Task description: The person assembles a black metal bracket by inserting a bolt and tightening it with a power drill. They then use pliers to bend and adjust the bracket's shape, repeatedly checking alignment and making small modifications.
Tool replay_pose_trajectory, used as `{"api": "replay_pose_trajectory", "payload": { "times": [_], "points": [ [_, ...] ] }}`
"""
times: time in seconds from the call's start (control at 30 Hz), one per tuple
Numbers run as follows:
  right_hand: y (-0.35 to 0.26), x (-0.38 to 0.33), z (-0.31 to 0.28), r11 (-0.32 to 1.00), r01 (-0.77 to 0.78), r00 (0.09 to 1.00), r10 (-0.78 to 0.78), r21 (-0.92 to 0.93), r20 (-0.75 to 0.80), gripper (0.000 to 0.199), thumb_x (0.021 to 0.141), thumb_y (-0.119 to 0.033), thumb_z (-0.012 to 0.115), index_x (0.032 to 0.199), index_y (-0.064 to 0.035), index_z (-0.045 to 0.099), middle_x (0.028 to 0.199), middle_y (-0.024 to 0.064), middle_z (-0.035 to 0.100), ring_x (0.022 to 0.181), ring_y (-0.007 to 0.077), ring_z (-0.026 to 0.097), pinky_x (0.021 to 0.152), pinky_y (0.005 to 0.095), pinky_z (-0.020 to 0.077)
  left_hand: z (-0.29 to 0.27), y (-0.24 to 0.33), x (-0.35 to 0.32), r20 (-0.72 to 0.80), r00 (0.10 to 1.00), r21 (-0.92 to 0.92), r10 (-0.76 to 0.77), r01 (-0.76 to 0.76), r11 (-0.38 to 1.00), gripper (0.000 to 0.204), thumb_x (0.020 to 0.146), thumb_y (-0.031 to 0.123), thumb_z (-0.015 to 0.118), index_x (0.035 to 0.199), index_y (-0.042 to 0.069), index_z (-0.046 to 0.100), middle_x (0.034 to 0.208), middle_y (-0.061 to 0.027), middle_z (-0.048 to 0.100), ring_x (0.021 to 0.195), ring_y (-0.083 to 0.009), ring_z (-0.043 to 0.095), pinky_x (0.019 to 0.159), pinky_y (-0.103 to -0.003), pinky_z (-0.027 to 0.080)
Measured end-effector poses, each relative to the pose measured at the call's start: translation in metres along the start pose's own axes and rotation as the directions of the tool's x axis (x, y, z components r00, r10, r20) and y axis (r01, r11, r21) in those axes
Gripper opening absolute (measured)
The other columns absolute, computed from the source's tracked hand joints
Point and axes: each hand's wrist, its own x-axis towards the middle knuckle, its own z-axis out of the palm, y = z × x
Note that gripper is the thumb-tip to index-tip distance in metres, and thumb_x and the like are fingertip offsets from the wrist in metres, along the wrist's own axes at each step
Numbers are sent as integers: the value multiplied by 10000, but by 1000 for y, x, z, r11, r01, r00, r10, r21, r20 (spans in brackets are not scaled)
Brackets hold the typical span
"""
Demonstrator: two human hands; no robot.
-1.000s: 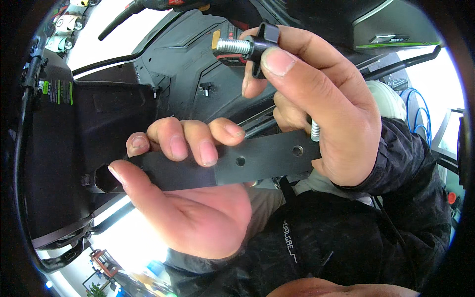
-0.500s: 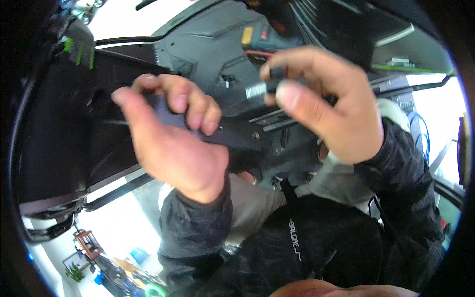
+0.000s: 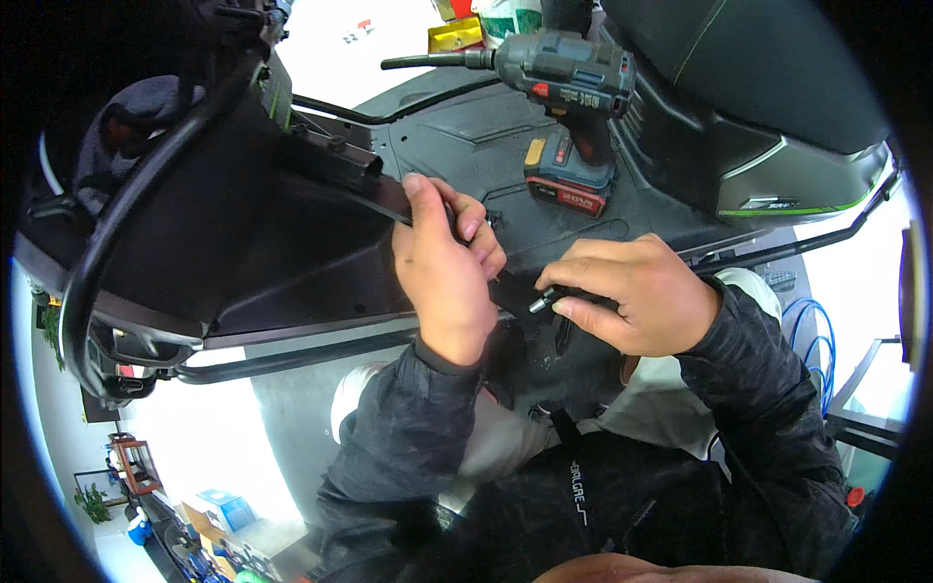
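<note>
Seen from above, a person in dark sleeves works on the dark grey plastic body panels [image 3: 457, 126] of a scooter-like vehicle. The left hand [image 3: 442, 267] is closed around a flat black metal bracket [image 3: 389, 209], thumb and fingers curled tight over it. The bracket's long axis runs on a slant, from the upper left near a black boxy fitting [image 3: 335, 160] on the panel down toward the lower right, where its far end passes under the hand and shows again as a dark strip [image 3: 510, 291] between the two hands.

The right hand [image 3: 632, 296] sits just beside the left one, fingers folded narrow, pinching a small silver bolt [image 3: 540, 302]. The bolt lies nearly level (its bright tip points left and slightly down) and reaches the dark strip; whether it actually touches cannot be told.

Behind the hands, a cordless power driver [image 3: 564, 83], grey-blue with a red battery pack, rests on the panels, its long bit pointing left. A black tubular frame bar [image 3: 126, 223] curves across the left side.
</note>
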Motion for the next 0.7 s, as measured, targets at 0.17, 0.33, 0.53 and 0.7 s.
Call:
{"api": "replay_pose_trajectory", "payload": {
  "times": [0.17,0.33,0.53,0.7],
  "points": [
    [-6,3,6,995,30,997,-36,-93,-69,260,914,-153,761,1158,-74,720,990,98,711,821,345,706,682,413,562,3,-6,-2,-15,999,12,-41,41,999,418,1136,508,465,954,132,478,714,25,445,519,-60,327,466,-252,254],
    [-5,1,-1,997,58,997,-61,59,52,247,920,-139,747,1153,-59,724,995,121,712,879,367,713,750,428,572,-1,-11,-3,13,996,42,-83,83,996,385,1147,476,447,964,140,481,711,24,440,517,-76,317,463,-266,259],
    [4,3,-11,35,-292,894,365,956,260,194,1034,-127,498,1162,-5,580,839,57,583,521,58,401,477,217,294,1,-11,-10,12,994,-17,-108,108,994,351,1143,442,480,953,148,515,712,23,434,516,-84,322,451,-269,256],
    [20,28,-42,112,-26,903,430,993,-25,279,1112,-294,514,963,-65,571,708,-2,472,473,70,332,448,248,275,4,-10,-11,28,991,-26,-131,132,991,325,1134,423,508,963,149,536,719,21,435,518,-88,319,458,-272,254]
  ]
}}
